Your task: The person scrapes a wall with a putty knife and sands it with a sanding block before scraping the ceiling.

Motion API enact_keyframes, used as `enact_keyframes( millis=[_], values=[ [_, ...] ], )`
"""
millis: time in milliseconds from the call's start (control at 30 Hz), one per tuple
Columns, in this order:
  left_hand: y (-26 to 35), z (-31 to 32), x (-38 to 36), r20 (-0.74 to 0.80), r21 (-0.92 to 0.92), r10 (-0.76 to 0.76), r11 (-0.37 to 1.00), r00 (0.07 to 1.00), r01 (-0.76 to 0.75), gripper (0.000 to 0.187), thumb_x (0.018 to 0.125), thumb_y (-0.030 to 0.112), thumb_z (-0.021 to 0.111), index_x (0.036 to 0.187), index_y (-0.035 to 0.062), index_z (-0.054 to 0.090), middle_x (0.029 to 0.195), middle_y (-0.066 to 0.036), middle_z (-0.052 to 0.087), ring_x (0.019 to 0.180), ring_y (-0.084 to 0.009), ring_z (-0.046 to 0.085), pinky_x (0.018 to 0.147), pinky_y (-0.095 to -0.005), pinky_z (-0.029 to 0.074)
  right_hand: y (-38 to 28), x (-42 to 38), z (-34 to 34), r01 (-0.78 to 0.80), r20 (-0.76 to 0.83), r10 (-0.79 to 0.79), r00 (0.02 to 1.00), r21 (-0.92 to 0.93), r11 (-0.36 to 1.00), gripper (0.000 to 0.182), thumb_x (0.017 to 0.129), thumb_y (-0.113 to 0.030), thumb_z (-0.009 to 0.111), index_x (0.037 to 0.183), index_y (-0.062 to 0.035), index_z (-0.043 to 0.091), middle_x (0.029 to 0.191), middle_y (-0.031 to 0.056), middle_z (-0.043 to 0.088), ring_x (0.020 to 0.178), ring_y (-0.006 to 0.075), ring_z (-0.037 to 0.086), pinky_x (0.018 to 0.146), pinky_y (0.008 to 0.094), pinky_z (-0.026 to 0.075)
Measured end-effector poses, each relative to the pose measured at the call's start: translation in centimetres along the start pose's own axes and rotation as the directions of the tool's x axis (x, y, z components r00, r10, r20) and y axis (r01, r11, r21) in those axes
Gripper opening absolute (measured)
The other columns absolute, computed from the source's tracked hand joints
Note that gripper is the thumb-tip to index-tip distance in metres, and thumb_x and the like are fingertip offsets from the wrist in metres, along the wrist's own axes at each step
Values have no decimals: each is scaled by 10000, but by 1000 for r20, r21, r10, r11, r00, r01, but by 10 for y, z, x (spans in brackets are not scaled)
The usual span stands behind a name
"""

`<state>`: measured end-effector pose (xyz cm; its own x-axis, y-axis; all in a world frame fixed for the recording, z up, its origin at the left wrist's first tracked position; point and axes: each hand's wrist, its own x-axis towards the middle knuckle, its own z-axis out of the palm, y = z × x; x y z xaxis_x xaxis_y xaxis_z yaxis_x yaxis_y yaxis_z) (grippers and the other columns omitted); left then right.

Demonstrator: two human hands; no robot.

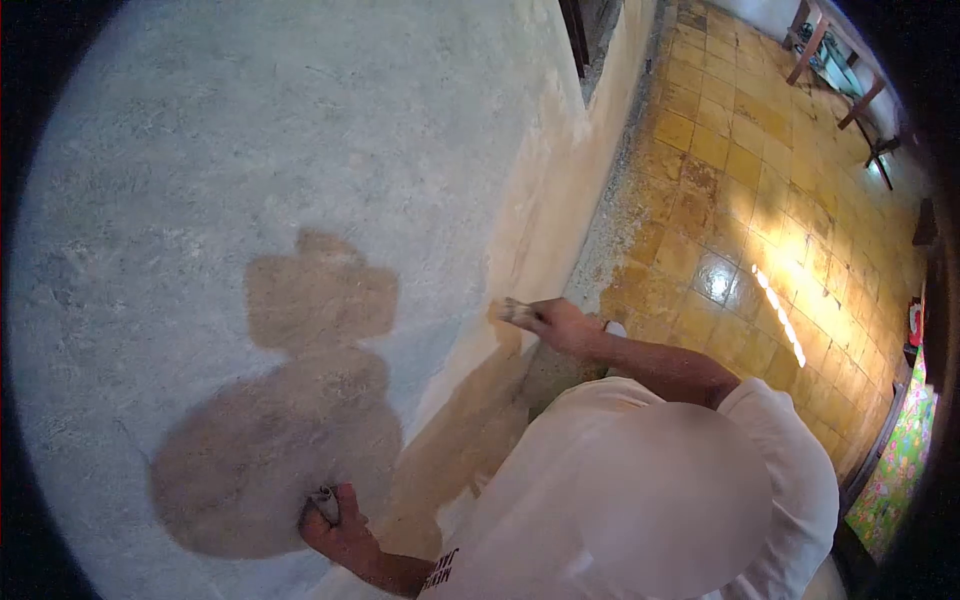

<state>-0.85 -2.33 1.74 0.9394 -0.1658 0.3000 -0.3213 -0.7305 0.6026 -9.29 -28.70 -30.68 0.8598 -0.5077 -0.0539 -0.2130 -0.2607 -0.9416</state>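
My right hand (570,328) is closed around a paintbrush (518,313), its bristles at the tan band (545,205) along the bottom of the wall. A darker tan patch shows right at the bristle tips. Lower left, my left hand (342,535) is closed in front of the grey-blue wall (330,130), with the thumb raised. A small greyish thing (325,503) shows between its fingers; I cannot tell what it is.
Yellow floor tiles (710,135) run along the wall, with rubble and dust (625,215) at its foot. A wooden piece of furniture (850,40) stands at the far top right. Flowered cloth (900,465) is at the right edge. My shadow (290,440) falls on the wall.
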Motion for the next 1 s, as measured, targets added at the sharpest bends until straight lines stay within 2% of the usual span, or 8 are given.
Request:
enact_keyframes(
  millis=[100, 200, 267, 467, 500, 567, 800, 1000],
  values=[
    [-4, -1, 3, 26, 53, 65, 996, 998, -66, 206, 777, 157, 700, 852, 6, 583, 533, -8, 475, 403, -72, 387, 347, -232, 325, -77, 15, -25, -127, 102, 123, 987, 26, 992, 535, 878, -506, 472, 833, 7, 617, 655, 192, 590, 633, 328, 598, 617, 426, 456],
    [8, -1, 0, 50, 58, 7, 998, 999, -10, 229, 774, 193, 703, 833, 6, 584, 543, -10, 479, 403, -78, 390, 343, -238, 320, -80, 9, -33, -219, 138, 206, 969, 87, 972, 554, 874, -528, 460, 846, 2, 619, 672, 195, 598, 650, 343, 600, 625, 431, 458],
    [22, 9, -2, -78, 27, -33, 999, 996, 35, 292, 708, 161, 742, 613, 25, 502, 526, -7, 456, 407, -84, 368, 380, -248, 294, -64, -1, -36, -225, 135, 220, 966, 21, 974, 562, 870, -538, 457, 861, -1, 622, 679, 199, 600, 654, 343, 600, 628, 433, 458],
    [8, 4, 0, -24, 26, -8, 1000, 1000, 9, 282, 704, 145, 739, 606, 45, 494, 522, -5, 450, 403, -81, 350, 362, -247, 291, -83, 10, -34, -199, 163, 197, 967, -2, 980, 560, 865, -546, 461, 903, -15, 634, 704, 207, 605, 688, 349, 604, 649, 432, 460],
    [7, 4, -1, -20, 23, -10, 1000, 1000, 10, 282, 704, 145, 739, 606, 45, 494, 522, -5, 450, 403, -81, 350, 362, -247, 291, -96, 18, -33, -145, 122, 143, 982, 7, 989, 557, 867, -546, 458, 908, -20, 636, 710, 206, 606, 699, 353, 605, 657, 430, 462],
    [5, 3, -1, -1, 53, 13, 998, 1000, -13, 202, 788, 168, 674, 820, 2, 564, 585, -27, 524, 404, -81, 412, 356, -220, 319, -97, 17, -34, -154, 150, 151, 977, 9, 988, 559, 866, -548, 457, 909, -21, 637, 713, 206, 607, 708, 357, 605, 664, 429, 463],
    [2, 1, 0, 24, 42, 46, 998, 999, -47, 177, 791, 145, 663, 834, -1, 573, 641, -45, 548, 446, -74, 434, 357, -226, 338, -60, -10, -46, -245, 198, 251, 947, -54, 968, 580, 849, -579, 463, 900, -30, 642, 715, 205, 611, 712, 356, 607, 672, 432, 462],
    [10, 4, 0, 18, 50, 0, 999, 1000, -1, 169, 780, 117, 673, 842, -7, 577, 630, -44, 540, 454, -74, 433, 358, -224, 333, -98, 18, -41, -159, 174, 151, 973, 32, 987, 591, 852, -580, 461, 866, -16, 639, 683, 193, 603, 670, 325, 608, 656, 421, 460]
  ],
)
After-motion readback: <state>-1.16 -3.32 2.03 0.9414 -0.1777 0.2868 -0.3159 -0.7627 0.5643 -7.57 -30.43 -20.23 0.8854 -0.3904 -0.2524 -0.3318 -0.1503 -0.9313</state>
